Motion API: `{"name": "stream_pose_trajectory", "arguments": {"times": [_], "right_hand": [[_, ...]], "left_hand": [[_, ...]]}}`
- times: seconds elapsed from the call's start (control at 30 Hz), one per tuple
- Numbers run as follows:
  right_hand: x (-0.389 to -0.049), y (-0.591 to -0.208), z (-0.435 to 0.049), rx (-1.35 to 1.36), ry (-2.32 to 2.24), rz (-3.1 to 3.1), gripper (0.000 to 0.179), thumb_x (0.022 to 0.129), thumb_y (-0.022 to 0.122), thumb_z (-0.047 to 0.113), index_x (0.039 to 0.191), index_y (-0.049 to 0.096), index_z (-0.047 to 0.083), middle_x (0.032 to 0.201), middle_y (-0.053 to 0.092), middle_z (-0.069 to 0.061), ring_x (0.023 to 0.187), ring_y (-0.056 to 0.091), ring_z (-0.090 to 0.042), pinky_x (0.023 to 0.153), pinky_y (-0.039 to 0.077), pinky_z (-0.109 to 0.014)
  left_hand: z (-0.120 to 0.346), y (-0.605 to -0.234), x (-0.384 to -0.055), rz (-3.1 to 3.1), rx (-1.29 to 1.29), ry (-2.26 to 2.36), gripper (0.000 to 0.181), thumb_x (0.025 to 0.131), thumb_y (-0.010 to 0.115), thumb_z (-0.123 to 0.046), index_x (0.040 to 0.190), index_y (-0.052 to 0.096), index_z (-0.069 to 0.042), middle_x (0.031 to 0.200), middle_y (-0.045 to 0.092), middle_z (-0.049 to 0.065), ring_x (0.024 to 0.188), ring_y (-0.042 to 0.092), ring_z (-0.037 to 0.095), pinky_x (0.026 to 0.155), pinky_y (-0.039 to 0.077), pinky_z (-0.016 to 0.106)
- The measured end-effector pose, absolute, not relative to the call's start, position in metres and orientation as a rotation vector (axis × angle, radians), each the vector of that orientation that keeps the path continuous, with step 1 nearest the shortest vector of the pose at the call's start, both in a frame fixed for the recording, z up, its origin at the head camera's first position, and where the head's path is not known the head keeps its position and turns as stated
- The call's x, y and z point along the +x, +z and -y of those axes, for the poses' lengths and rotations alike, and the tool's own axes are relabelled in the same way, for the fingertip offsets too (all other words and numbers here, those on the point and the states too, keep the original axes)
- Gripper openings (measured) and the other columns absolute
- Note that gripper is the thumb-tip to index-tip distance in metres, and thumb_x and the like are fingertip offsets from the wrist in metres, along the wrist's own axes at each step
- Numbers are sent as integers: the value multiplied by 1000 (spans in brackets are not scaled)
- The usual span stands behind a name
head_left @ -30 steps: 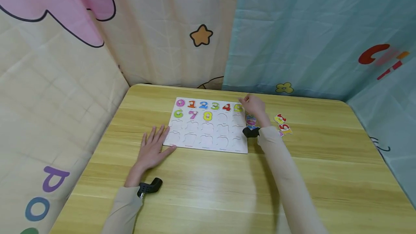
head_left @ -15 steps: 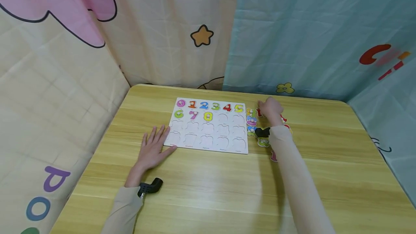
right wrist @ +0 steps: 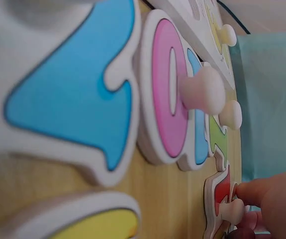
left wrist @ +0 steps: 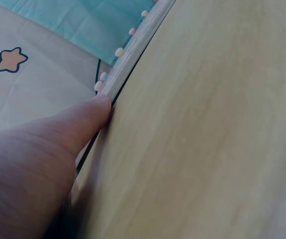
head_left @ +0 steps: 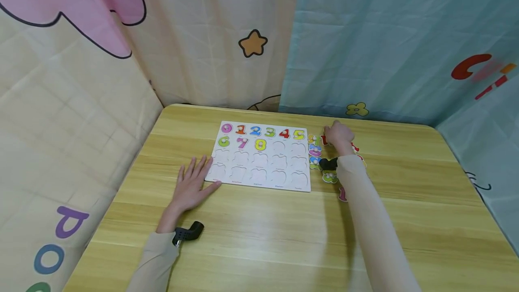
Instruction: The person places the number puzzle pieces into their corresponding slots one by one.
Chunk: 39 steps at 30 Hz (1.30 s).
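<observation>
the left hand (head_left: pixel 191 191), fingers spread, is touching the white rectangular puzzle board (head_left: pixel 259 160), whose recesses are holding multicoloured digits zero to eight (head_left: pixel 260 144). the right hand (head_left: pixel 339 136) is sitting beside a red knobbed number piece (right wrist: pixel 223 190) on the wood-grained surface (head_left: pixel 259 233), grip impossible to tell.

Soft light leaves pale glare on the worktop (head_left: pixel 259 238); the right-wrist view's nearest yellow piece (right wrist: pixel 100 226) seems slightly blurred.

Can't tell the exact hold of the right hand (head_left: pixel 339 138) — partly cut off in the right wrist view, like the blue piece (right wrist: pixel 78 97) and yellow piece (right wrist: pixel 103 226) — nor read tiny captions (head_left: pixel 257 184) on the board (head_left: pixel 259 153)
</observation>
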State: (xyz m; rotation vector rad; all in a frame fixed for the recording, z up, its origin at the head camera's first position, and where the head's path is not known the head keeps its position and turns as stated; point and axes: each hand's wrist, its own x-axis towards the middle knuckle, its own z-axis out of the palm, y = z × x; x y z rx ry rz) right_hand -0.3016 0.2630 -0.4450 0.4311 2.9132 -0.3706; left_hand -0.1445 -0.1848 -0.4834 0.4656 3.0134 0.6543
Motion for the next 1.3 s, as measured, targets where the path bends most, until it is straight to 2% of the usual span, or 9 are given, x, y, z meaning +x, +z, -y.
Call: {"name": "stream_pose_trajectory", "arguments": {"times": [0.1, 0.23, 0.43, 0.5, 0.63, 0.8, 1.0, 1.3], "right_hand": [[-303, -445, -263, 420, -364, -2909, 51, 101, 33, 36, 131, 42, -5, 103, 57, -27, 85, 56, -37, 73, 46, -48], [-301, -442, -263, 391, -399, -2925, 47, 101, 33, 34, 129, 41, -3, 103, 57, -26, 86, 55, -38, 72, 45, -48], [-294, -433, -252, 171, -464, -3034, 33, 98, 40, 31, 108, 42, -1, 78, 56, -16, 70, 57, -35, 56, 42, -44], [-292, -432, -246, 73, -481, -3049, 30, 97, 42, 30, 105, 42, 1, 74, 55, -13, 64, 55, -32, 53, 40, -40], [-289, -431, -229, -165, -527, -3011, 26, 97, 44, 29, 105, 43, 4, 76, 55, -10, 61, 50, -27, 52, 37, -36], [-282, -431, -204, -413, -610, -2883, 22, 97, 50, 27, 105, 47, 7, 80, 57, -8, 63, 50, -22, 55, 39, -33], [-277, -433, -182, -581, -537, -2756, 18, 95, 52, 26, 102, 48, 10, 72, 52, -6, 59, 48, -21, 53, 36, -32], [-271, -432, -167, -765, -503, -2669, 15, 94, 55, 22, 103, 49, 12, 69, 47, -2, 56, 45, -18, 52, 33, -29]], "left_hand": [[184, -482, -144, -3015, 472, 654, 78, 93, 47, -55, 153, 18, -13, 157, 13, 12, 142, -3, 35, 108, -10, 55], [184, -481, -144, -3016, 477, 655, 78, 93, 47, -55, 153, 19, -13, 157, 13, 12, 142, -2, 36, 108, -9, 56], [185, -481, -145, -3021, 471, 635, 79, 93, 46, -56, 153, 18, -13, 157, 13, 12, 142, -2, 35, 108, -9, 56], [185, -481, -145, -3020, 470, 637, 79, 93, 46, -56, 153, 18, -13, 157, 13, 12, 142, -2, 35, 108, -9, 56], [185, -481, -145, -3021, 469, 638, 79, 93, 46, -56, 153, 18, -13, 157, 13, 12, 142, -2, 35, 108, -9, 56], [184, -482, -144, -3018, 472, 640, 79, 93, 46, -56, 153, 18, -13, 157, 13, 12, 142, -2, 36, 108, -9, 56], [183, -483, -144, -3018, 475, 643, 78, 94, 46, -56, 153, 18, -13, 157, 13, 12, 142, -2, 36, 108, -9, 56], [184, -481, -143, -3020, 469, 651, 78, 94, 47, -54, 153, 18, -13, 157, 13, 12, 142, -2, 35, 108, -9, 56]]}}
